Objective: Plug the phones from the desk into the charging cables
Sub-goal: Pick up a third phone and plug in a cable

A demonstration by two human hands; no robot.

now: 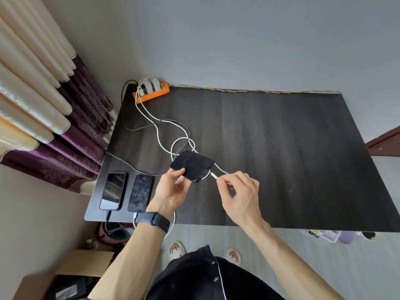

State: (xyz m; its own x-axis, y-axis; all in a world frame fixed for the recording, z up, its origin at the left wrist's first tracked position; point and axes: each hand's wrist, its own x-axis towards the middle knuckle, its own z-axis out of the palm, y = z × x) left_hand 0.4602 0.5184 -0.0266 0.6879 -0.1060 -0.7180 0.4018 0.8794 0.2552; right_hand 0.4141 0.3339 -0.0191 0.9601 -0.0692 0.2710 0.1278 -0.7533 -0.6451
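Note:
My left hand [173, 191] grips a black phone [192, 166] above the dark desk [281, 148], its port end turned to the right. My right hand [240, 195] pinches the plug of a white charging cable [213, 176], its tip a short gap from the phone's port. The white cable loops back to an orange power strip [151, 93] at the desk's far left corner. Two more dark phones [113, 190] [140, 193] lie side by side at the desk's near left corner, each with a cable in its near end.
Black and white cables [160, 135] cross the desk's left half. Purple and cream curtains [43, 118] hang at the left. A cardboard box [71, 278] sits on the floor below the desk's left corner, and a small container [333, 236] is under its right edge.

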